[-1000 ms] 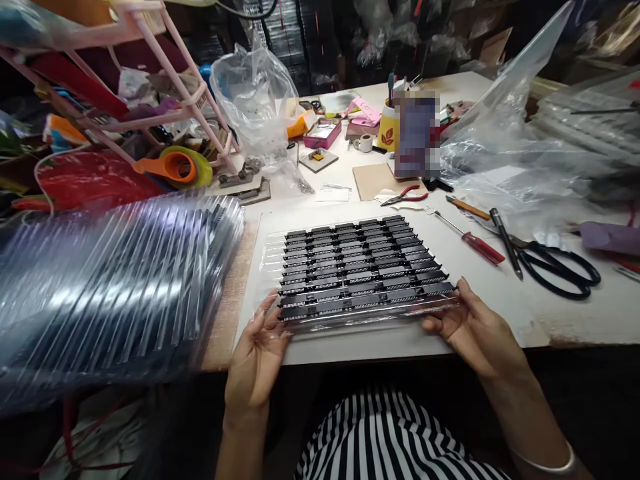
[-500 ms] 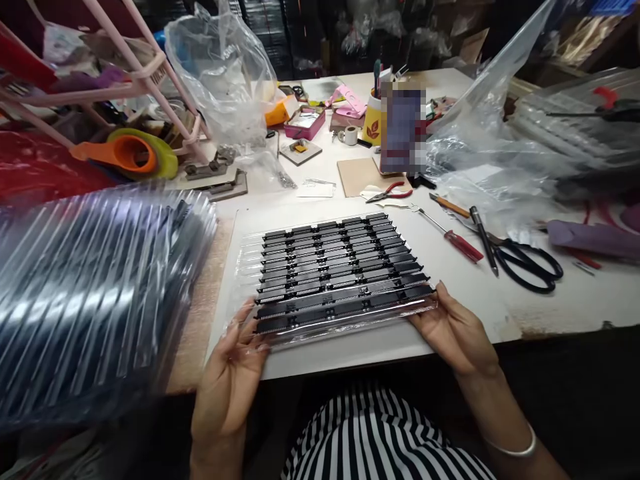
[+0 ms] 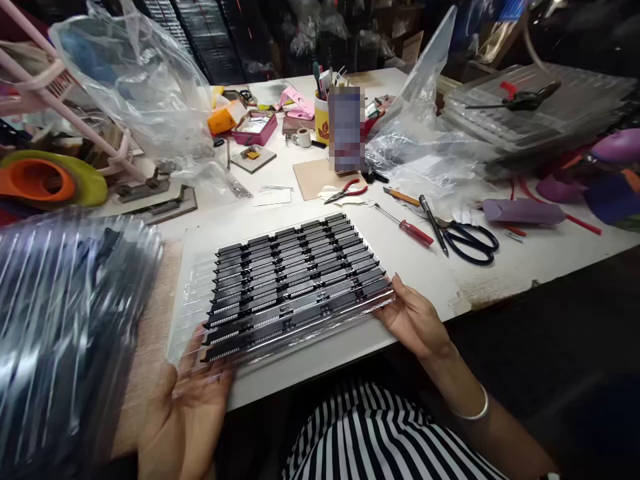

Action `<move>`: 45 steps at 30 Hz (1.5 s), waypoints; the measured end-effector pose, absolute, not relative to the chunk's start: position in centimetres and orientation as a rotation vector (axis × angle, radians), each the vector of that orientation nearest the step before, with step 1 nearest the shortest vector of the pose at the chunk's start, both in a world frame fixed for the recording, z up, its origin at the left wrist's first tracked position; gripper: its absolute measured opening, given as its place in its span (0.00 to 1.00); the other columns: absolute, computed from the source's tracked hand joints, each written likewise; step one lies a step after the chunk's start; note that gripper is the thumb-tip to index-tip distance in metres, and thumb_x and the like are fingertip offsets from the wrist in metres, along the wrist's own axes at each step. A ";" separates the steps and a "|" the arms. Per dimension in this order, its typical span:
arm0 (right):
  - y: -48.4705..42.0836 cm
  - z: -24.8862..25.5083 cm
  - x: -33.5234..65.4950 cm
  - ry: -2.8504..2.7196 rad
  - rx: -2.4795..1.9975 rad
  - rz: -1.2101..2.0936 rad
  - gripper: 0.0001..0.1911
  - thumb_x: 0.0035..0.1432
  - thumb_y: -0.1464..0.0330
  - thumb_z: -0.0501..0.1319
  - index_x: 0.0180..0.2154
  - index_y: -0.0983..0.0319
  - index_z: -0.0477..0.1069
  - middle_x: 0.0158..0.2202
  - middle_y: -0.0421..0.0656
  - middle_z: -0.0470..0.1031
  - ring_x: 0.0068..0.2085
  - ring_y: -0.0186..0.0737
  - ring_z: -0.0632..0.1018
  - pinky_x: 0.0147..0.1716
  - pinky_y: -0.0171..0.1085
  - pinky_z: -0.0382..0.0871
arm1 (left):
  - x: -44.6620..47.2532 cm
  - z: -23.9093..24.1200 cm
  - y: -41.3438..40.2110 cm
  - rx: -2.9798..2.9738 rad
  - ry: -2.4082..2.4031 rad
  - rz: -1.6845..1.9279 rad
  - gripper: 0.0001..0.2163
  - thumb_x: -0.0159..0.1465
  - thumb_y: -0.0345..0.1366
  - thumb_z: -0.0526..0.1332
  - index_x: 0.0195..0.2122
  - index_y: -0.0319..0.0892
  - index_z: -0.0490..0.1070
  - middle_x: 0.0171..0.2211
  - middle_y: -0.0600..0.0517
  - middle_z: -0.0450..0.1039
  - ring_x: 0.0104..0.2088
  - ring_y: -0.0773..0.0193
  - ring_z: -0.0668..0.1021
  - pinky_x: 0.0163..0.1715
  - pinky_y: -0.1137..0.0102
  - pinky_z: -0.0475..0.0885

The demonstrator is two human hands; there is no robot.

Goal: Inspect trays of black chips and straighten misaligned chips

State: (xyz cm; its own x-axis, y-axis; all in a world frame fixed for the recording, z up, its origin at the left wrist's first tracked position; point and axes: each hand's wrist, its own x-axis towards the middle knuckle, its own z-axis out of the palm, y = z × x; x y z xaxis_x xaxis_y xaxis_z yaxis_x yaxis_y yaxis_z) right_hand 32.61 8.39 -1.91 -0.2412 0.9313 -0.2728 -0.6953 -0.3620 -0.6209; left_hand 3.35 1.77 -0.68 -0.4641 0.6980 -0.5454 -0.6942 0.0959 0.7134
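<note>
A clear plastic tray (image 3: 193,293) with several rows of black toothed strips (image 3: 295,270) lies on the white table (image 3: 480,270) before me. My left hand (image 3: 185,400) grips its near left corner, fingers curled under the edge. The near right corner is held by my right hand (image 3: 415,320), thumb on top of the rim. A striped garment shows below the table edge.
A stack of similar trays in clear wrap (image 3: 65,333) fills the left. Scissors (image 3: 467,237), a red screwdriver (image 3: 405,227), red pliers (image 3: 345,193), a pen cup (image 3: 323,117), plastic bags (image 3: 135,87) and more trays (image 3: 540,113) lie beyond.
The view has swung to the right, so the tray and both hands sit further left and lower in the picture. Both hands keep hold of the tray's near corners.
</note>
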 end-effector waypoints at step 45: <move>7.5 -1.6 32.3 -0.666 -1.032 1.625 0.14 0.61 0.60 0.59 0.36 0.62 0.77 0.35 0.44 0.80 0.36 0.40 0.80 0.33 0.37 0.79 | 4.4 -0.7 0.5 0.141 1.029 1.658 0.07 0.65 0.33 0.56 0.41 0.40 0.71 0.34 0.45 0.80 0.37 0.57 0.81 0.45 0.58 0.74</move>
State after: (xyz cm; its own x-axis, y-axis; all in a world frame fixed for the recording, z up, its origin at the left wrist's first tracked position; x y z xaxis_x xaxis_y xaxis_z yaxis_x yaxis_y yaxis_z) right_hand 32.28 7.55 -1.59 -0.0773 0.9527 -0.2940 -0.4723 -0.2947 -0.8307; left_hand 4.43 0.45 -0.66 -0.3691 0.8371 -0.4037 -0.7331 0.0048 0.6801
